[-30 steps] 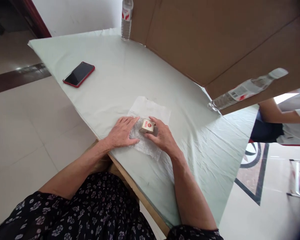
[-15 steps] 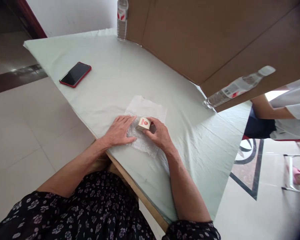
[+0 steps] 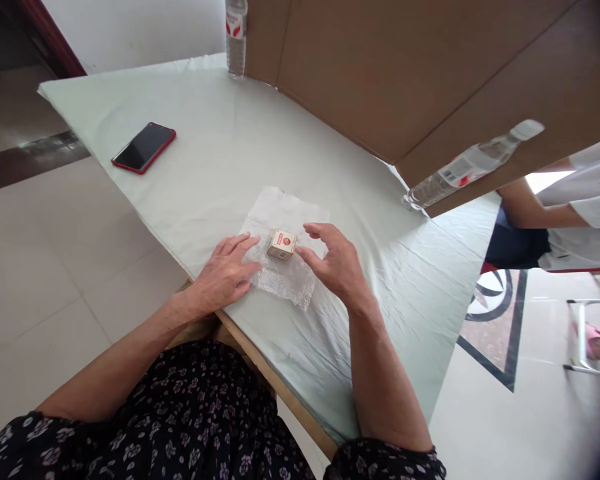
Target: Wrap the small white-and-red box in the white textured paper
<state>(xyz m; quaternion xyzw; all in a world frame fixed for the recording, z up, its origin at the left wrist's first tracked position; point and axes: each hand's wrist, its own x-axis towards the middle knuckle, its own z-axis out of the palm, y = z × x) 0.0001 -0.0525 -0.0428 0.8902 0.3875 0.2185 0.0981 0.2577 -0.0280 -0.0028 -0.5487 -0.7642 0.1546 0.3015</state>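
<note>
A small cream-coloured box (image 3: pixel 283 244) with red print rests on a sheet of bubble wrap (image 3: pixel 274 207), which lies flat on the cloth-covered table. To the box's right, my right hand (image 3: pixel 336 259) is open, thumb and fingers parted, with nothing between them. My left hand (image 3: pixel 226 272) is open too, its fingers spread at the left edge of the bubble wrap, apart from the box.
A phone in a red case (image 3: pixel 144 148) lies toward the table's left. Behind, a large cardboard panel (image 3: pixel 350 73) stands beside a water bottle (image 3: pixel 237 40) and a tilted water bottle (image 3: pixel 473 167). A person's arm (image 3: pixel 540 208) shows at the right.
My right hand has let go of the small box and moved off to the right. The left hand has drawn back a little to the left. The box stays on the bubble wrap.
</note>
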